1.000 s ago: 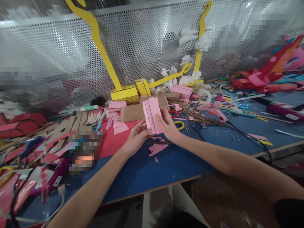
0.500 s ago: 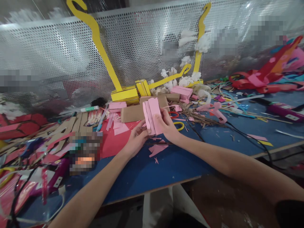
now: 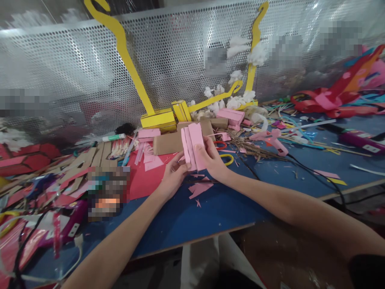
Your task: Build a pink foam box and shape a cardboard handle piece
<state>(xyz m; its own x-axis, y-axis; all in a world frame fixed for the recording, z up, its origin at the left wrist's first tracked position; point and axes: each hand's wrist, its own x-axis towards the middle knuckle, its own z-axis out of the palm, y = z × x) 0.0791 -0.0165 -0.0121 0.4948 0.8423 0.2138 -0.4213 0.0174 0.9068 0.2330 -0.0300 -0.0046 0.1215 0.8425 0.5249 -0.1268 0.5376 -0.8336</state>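
Note:
Between my two hands, above the middle of the blue table, is a small pink paper-covered box (image 3: 192,138) with dark lines along its seams. My left hand (image 3: 176,172) grips its lower left corner with thumb and fingers. On the right side my right hand (image 3: 212,158) holds it, the thumb pressed on the front face and the fingers behind, partly hidden. Pink paper scraps (image 3: 201,186) lie on the table just below. Behind the box are brown cardboard pieces (image 3: 167,143), and a yellow scissor handle (image 3: 227,159) shows beside my right wrist.
A pink glue gun (image 3: 272,140) with a black cord lies to the right. Yellow hook-shaped pieces (image 3: 128,60) stand against the perforated metal screen (image 3: 177,52). Cardboard strips (image 3: 99,154) and red paper (image 3: 141,180) spread to the left. The table's front edge (image 3: 195,243) runs near my lap.

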